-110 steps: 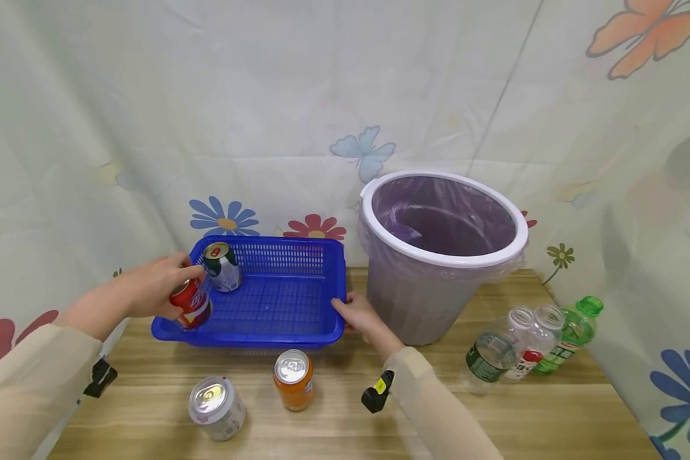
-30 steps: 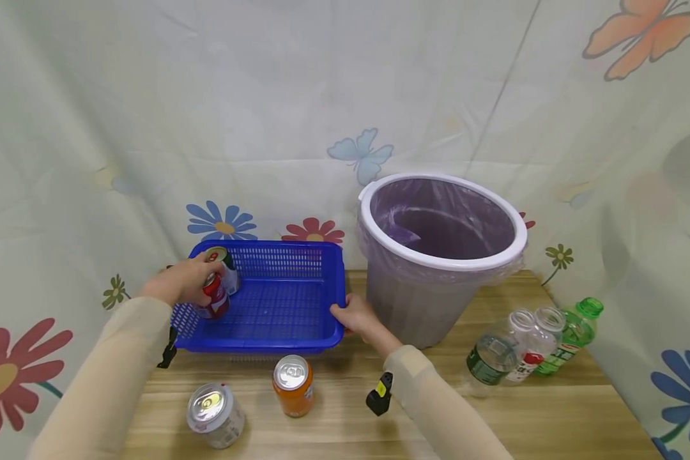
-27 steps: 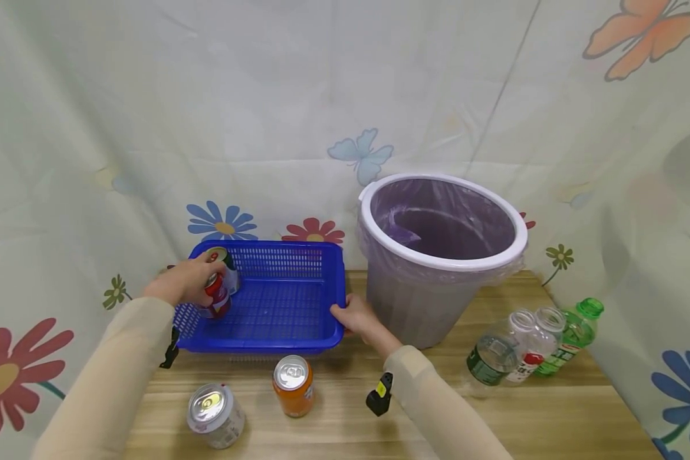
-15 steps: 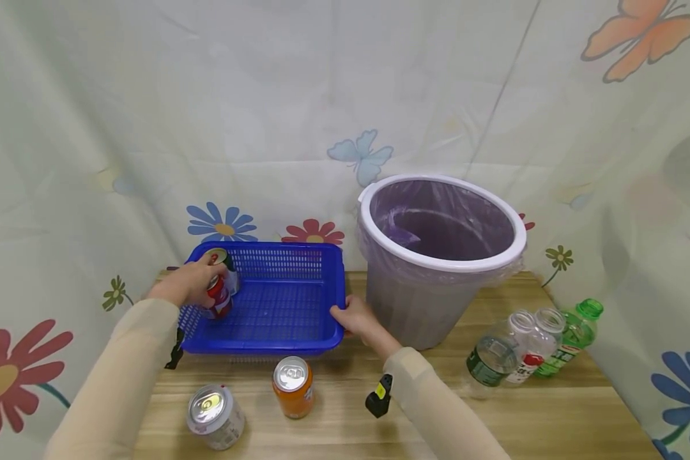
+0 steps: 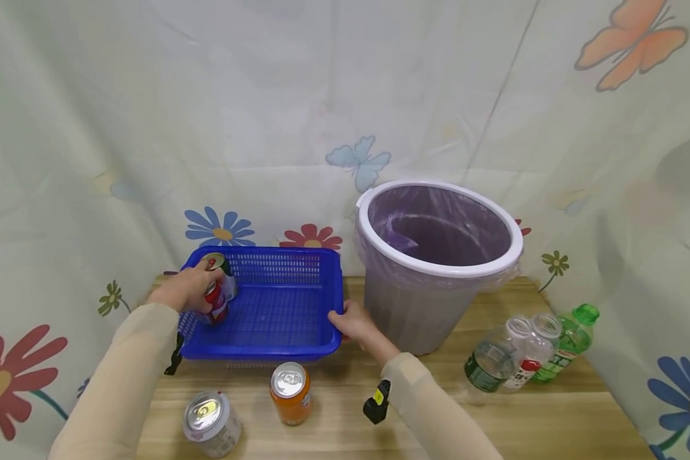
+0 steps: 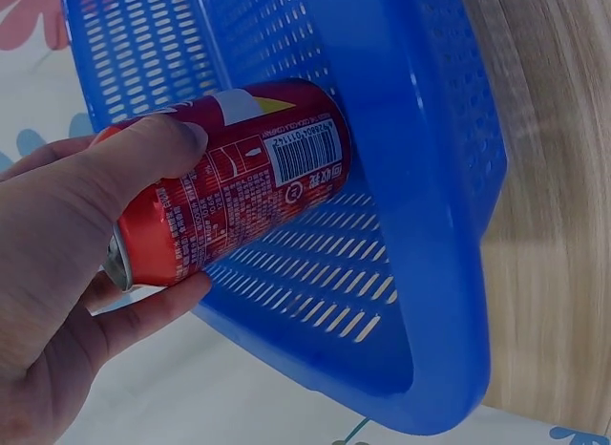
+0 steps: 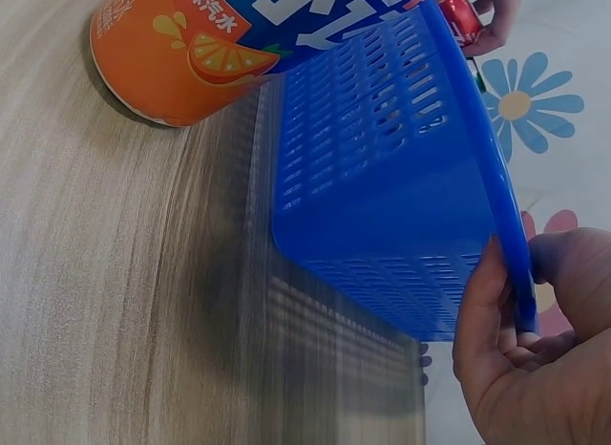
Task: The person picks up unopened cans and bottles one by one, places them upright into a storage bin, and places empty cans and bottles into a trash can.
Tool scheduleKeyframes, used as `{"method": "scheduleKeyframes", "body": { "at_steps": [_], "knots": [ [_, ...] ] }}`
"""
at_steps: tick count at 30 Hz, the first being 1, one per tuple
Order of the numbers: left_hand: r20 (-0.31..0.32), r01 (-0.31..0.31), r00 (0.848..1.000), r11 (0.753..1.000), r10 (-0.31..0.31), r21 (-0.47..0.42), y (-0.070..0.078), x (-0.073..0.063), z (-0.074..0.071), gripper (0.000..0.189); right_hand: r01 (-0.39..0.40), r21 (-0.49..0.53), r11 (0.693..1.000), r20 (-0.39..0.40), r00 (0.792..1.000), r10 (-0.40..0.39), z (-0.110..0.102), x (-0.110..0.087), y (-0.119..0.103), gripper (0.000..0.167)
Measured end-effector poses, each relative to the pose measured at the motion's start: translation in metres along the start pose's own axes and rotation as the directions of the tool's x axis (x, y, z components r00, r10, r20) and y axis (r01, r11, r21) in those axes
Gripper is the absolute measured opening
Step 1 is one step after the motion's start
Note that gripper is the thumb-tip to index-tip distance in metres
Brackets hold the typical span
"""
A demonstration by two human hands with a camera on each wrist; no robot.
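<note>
My left hand [image 5: 188,291] grips a red soda can [image 6: 239,178] near its top, thumb on one side and fingers on the other. The can is upright inside the left end of a blue plastic basket [image 5: 276,351], beside a green and silver can [image 5: 230,281] that the hand partly covers in the head view. At the basket's right end, my right hand [image 5: 358,324] pinches the rim, thumb over it and fingers curled beneath, as the right wrist view [image 7: 530,340] shows. An orange soda can [image 5: 292,402] and a squat white can [image 5: 213,425] stand in front of the basket.
A grey bin [image 5: 414,313] with a white rim and purple liner stands right of the basket. Several plastic bottles, among them a green one [image 5: 569,345], stand at the right. A patterned curtain [image 5: 264,128] closes off the wooden table [image 5: 437,415] behind.
Since the earliest frame, my left hand has carried the red can from over the basket's left rim rightward and down into it, beside the green can. My right hand keeps its hold on the rim.
</note>
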State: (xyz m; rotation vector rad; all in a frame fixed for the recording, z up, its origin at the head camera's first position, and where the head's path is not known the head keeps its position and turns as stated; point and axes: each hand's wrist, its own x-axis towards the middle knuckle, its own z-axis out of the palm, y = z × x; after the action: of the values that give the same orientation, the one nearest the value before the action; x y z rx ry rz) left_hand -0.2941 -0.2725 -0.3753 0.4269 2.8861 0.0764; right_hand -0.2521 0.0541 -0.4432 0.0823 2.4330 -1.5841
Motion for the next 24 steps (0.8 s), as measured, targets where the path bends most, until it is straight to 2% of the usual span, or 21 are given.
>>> {"method": "scheduleKeyframes", "body": {
  "at_steps": [9,16,24],
  "knots": [
    [-0.031,-0.028,0.999,0.999,0.029,0.032,-0.0036,0.0036,0.0064,0.055,-0.006,0.035,0.999,0.009,1.0,0.006,0.002,-0.0006,0.0002,0.024],
    [-0.054,-0.051,0.997,0.997,0.054,0.054,-0.0054,0.0064,0.0089,0.053,0.013,0.021,1.0,0.01,1.0,-0.014,0.0009,0.0016,0.001,0.024],
    [-0.039,-0.047,0.998,0.997,0.049,0.054,-0.0046,0.006,0.0109,0.053,0.006,0.019,1.0,0.012,1.0,-0.006,0.0015,0.0004,0.0006,0.024]
  ]
}}
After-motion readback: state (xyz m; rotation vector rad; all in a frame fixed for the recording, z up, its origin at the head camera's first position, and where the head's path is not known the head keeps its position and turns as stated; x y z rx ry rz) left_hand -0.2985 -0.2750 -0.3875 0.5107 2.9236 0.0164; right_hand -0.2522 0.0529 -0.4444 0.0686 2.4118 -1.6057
